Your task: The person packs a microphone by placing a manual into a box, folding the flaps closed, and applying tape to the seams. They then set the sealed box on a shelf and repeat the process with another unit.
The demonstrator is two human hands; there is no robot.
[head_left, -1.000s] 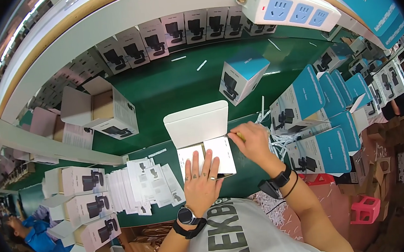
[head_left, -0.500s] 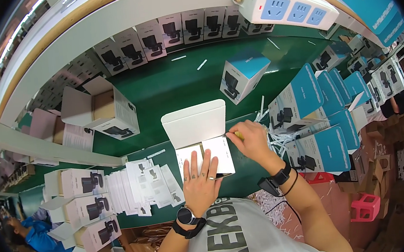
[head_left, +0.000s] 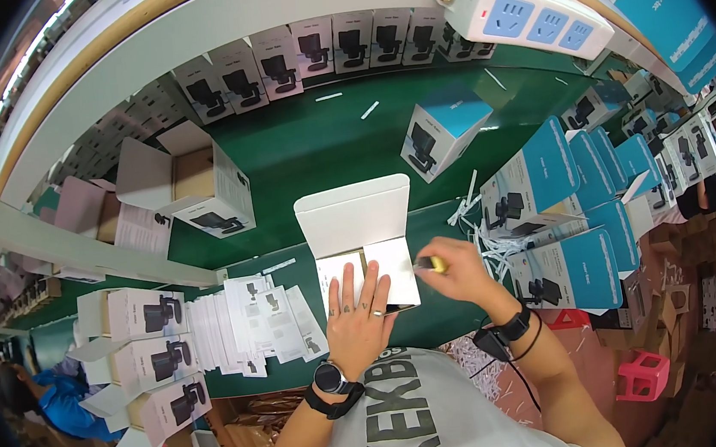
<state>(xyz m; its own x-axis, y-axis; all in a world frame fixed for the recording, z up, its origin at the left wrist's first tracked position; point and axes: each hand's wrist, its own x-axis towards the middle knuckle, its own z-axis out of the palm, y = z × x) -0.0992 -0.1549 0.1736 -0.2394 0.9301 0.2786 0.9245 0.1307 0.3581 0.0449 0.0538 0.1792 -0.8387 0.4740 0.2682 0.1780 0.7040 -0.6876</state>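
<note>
In front of me lies a white carton [head_left: 354,215] with its lid raised at the far side and paler inner panels [head_left: 389,263] showing below. My left hand [head_left: 358,314] lies flat across those panels with its fingers spread. My right hand [head_left: 459,271] is closed round a small utility knife [head_left: 437,264] with a yellow and black body. The knife's tip points left, at the carton's right edge; whether it touches the carton I cannot tell. Left of the carton, a fanned pile of printed leaflets [head_left: 268,323] lies on the green table.
Three open boxes [head_left: 160,359] stand at the left edge. A larger open box [head_left: 208,190] is behind them. A closed blue-topped box [head_left: 445,137] sits far right of centre. Several blue-lidded boxes [head_left: 535,180] and white paper strips [head_left: 498,249] lie right. A power strip [head_left: 532,17] hangs above.
My right hand with the knife has come nearer to me along the carton's right side, and the blade now shows. My left hand stays on the panels. The whole view has shifted slightly.
</note>
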